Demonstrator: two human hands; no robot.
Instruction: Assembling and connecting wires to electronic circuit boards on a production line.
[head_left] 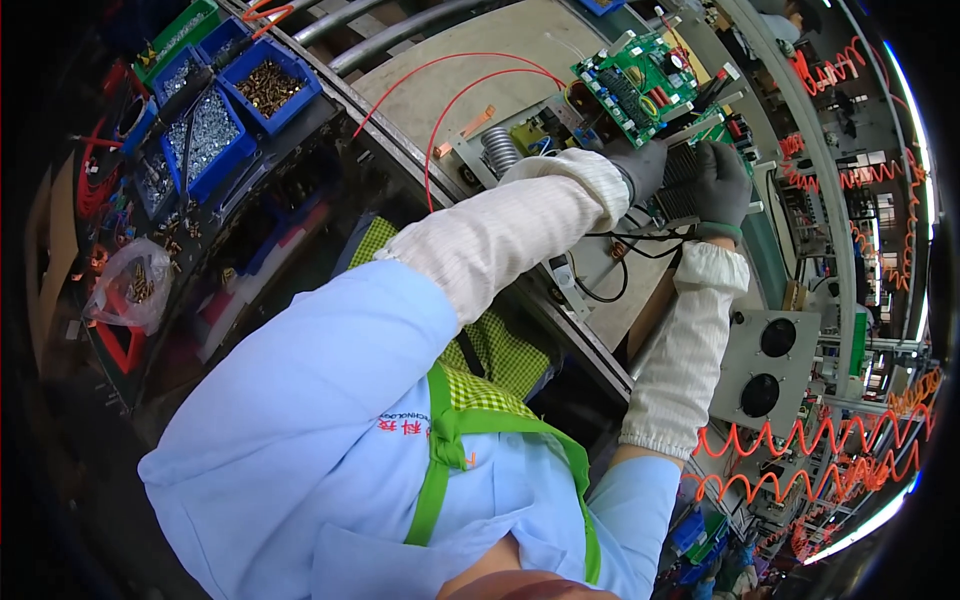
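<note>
Both my hands wear grey gloves and work at an electronic assembly at the upper right. My left hand (643, 170) is beside the lower edge of a green circuit board (632, 88), its fingers mostly hidden. Curled fingers of my right hand (724, 186) are at the right side of a black finned heat sink (678, 186); what they grip, if anything, is hidden. The heat sink lies between the two hands. Left of them are a silver coil (499, 150) and a copper strip (478, 121). Black cables (640, 247) hang below my hands.
Blue bins of silver screws (205, 140) and brass-coloured fasteners (268, 88) stand at the upper left, near a clear plastic bag (132, 285). Thin red wires (455, 95) arch over the bench. A metal panel with two fans (768, 368) and orange coiled hoses (800, 487) are at right.
</note>
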